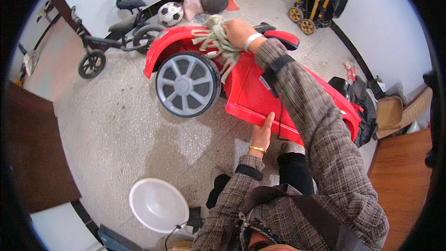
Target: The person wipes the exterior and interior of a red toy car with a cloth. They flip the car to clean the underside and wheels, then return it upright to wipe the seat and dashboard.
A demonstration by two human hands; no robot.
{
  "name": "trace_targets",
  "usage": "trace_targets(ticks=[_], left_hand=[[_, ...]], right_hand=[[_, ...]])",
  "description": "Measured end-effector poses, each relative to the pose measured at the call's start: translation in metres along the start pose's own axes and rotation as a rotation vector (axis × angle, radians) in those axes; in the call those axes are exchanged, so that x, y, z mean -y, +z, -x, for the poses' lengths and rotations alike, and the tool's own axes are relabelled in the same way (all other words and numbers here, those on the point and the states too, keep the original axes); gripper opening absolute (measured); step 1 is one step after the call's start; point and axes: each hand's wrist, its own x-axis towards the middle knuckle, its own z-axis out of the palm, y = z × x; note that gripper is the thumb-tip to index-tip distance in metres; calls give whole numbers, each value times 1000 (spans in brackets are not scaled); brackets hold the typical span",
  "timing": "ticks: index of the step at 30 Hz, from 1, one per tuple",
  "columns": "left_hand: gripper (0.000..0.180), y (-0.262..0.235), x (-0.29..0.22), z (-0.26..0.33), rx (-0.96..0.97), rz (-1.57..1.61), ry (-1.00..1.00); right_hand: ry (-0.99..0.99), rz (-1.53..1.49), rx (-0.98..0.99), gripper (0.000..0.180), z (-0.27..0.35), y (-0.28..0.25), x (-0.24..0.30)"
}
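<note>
A red ride-on toy car (260,95) is tipped up in front of me, its big grey wheel (184,85) with a black tyre facing me. My left hand (261,135) grips the car's lower near edge, thumb on top and the other fingers hidden beneath. Up at the front of the car, my right hand (239,33) is closed on a pale green fringed rag (218,39). The rag's strips hang over the red body beside the wheel arch. A thin black cable dangles from the car's side near my left hand.
A white basin (159,204) stands on the speckled floor at lower left. Beyond the car are a black balance bike (116,39), a football (170,14), a dark round ball (214,2) and a folded yellow-and-black stroller (320,2). Brown wooden furniture (402,176) stands at right.
</note>
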Motion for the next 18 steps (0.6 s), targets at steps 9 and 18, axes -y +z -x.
trace_targets(ticks=[9, 18], left_hand=[[42, 4, -1, -9, -28, 328, -21], [53, -10, 41, -26, 23, 283, -87]], right_hand=[[-346, 140, -309, 36, 122, -4, 9], [-438, 79, 20, 40, 233, -23, 6]])
